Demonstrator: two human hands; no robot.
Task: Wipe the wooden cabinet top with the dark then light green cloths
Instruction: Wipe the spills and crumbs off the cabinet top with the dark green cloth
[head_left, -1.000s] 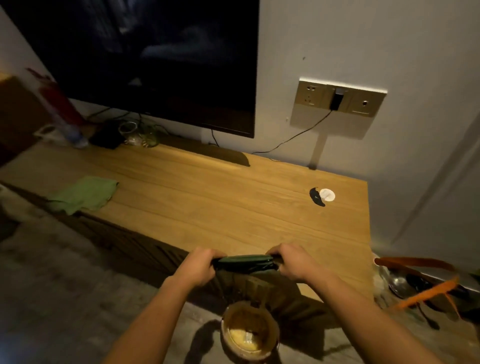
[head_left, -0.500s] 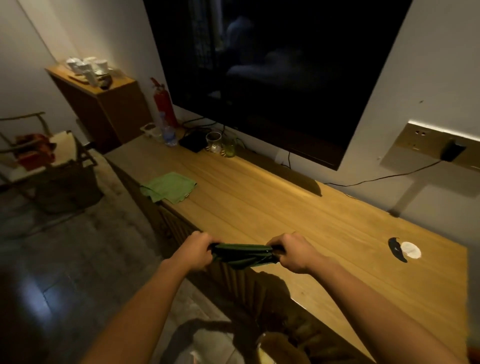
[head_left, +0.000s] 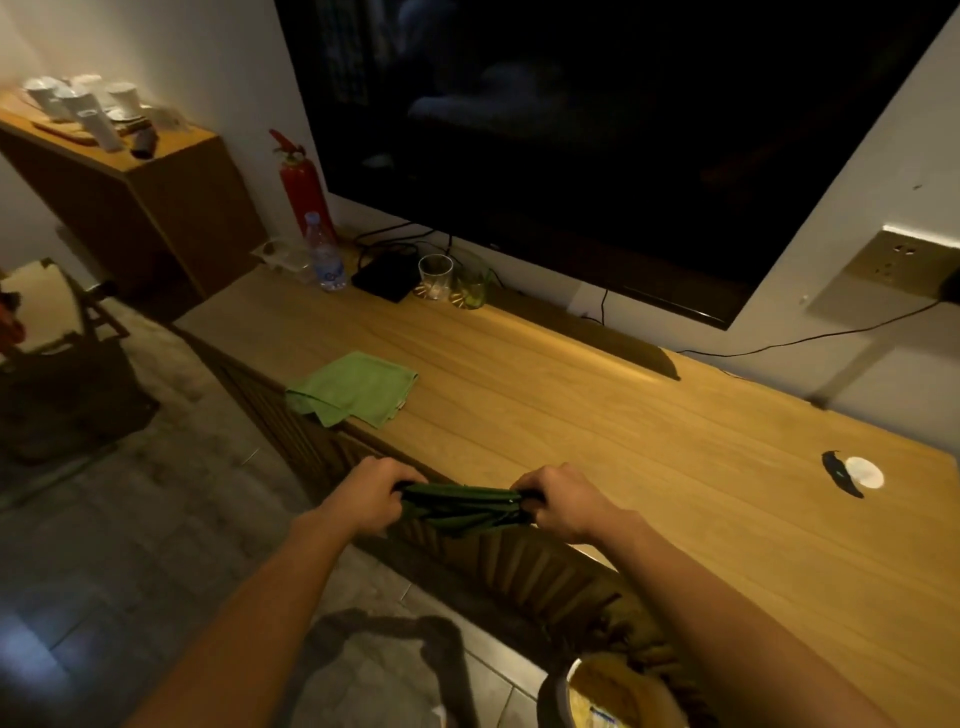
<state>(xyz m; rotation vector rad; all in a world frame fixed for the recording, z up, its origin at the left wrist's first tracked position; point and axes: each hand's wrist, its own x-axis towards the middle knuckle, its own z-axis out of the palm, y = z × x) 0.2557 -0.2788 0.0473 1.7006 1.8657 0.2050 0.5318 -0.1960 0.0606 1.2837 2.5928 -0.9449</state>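
A bunched dark green cloth (head_left: 462, 509) is stretched between my two hands, just in front of the front edge of the wooden cabinet top (head_left: 597, 415). My left hand (head_left: 376, 493) grips its left end and my right hand (head_left: 563, 501) grips its right end. The cloth hangs in the air and does not touch the wood. A light green cloth (head_left: 356, 387) lies folded on the cabinet top near its front edge, to the left of my hands, with one corner hanging over.
A large dark TV (head_left: 597, 130) hangs above the cabinet. At the back left stand a water bottle (head_left: 324, 254), a black box (head_left: 387, 278) and two glasses (head_left: 436, 275). A small white disc with a dark object (head_left: 852, 473) lies at right. A lined bin (head_left: 618, 696) stands below.
The view has swung left and come closer to the cabinet. My hands hold the dark cloth the same way, now slightly higher against the cabinet's front edge.
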